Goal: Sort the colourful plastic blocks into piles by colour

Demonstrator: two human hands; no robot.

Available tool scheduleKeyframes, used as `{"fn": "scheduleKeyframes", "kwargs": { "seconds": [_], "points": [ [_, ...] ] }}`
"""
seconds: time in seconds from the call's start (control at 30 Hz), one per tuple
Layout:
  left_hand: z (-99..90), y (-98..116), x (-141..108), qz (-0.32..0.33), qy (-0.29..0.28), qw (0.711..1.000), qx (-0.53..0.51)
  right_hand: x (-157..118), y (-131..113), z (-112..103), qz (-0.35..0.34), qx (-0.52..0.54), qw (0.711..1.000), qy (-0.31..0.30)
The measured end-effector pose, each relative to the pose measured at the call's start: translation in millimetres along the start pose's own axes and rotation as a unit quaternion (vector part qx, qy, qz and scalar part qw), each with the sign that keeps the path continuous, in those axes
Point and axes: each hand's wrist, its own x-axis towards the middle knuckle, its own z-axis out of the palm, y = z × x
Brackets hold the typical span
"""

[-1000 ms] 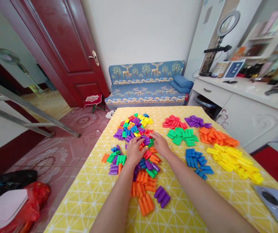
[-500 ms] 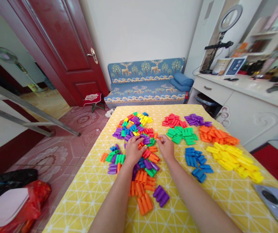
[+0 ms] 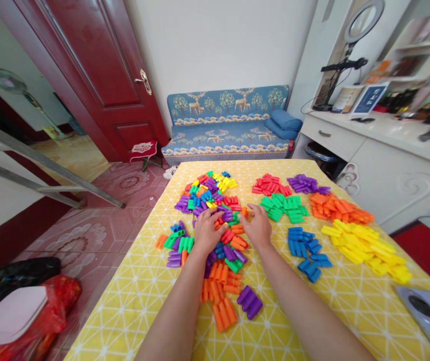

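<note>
A mixed heap of small plastic tube-shaped pieces [image 3: 203,193], joined side by side in purple, green, red, orange, blue and yellow, spreads over the left-middle of the table. My left hand [image 3: 208,233] rests on the heap with its fingers stretched and apart; what lies under its palm is hidden. At the heap's right edge, my right hand [image 3: 258,229] has thumb and forefinger apart around a small orange piece [image 3: 244,212], without visibly gripping it. Closer to me lie orange pieces [image 3: 224,315] and a purple piece [image 3: 250,302].
Single-colour piles stand on the right: red [image 3: 271,185], green [image 3: 284,206], purple [image 3: 307,184], orange [image 3: 341,208], blue [image 3: 305,248] and yellow [image 3: 365,250]. A pale phone-like object [image 3: 425,316] lies at the right edge of the yellow tablecloth [image 3: 125,321]. A patterned sofa [image 3: 226,125] stands beyond.
My right hand's fingers have opened from a pinch at the orange piece. The left hand stays over the heap. The camera view has shifted slightly.
</note>
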Motion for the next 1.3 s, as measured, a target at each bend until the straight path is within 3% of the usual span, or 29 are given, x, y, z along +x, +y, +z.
{"fn": "scheduleKeyframes", "kwargs": {
  "seconds": [0.1,0.3,0.57,0.9,1.03,1.17,1.3],
  "points": [
    [0.0,0.0,0.1,-0.001,0.001,1.000,0.002,1.1,6.7,5.2,0.015,0.027,1.000,0.004],
    [-1.2,-0.2,0.0,-0.005,-0.006,1.000,-0.004,2.4,15.6,9.6,0.075,0.192,0.979,0.006],
    [-1.1,0.3,-0.6,-0.005,-0.006,1.000,-0.008,4.5,15.7,8.5,0.000,0.070,0.996,0.061],
    [1.3,-3.2,0.4,-0.005,-0.006,1.000,-0.003,0.6,12.4,10.9,-0.006,0.000,1.000,0.005],
    [1.5,-3.1,0.6,-0.005,-0.006,1.000,-0.003,1.0,15.0,13.1,0.012,0.037,0.999,0.027],
    [0.7,-1.9,0.9,-0.003,-0.004,1.000,-0.008,4.2,10.7,9.9,0.075,0.116,0.990,0.025],
    [-0.2,-0.7,1.0,-0.008,-0.007,1.000,-0.008,32.8,4.9,-3.3,0.076,0.063,0.995,0.030]
  ]
}}
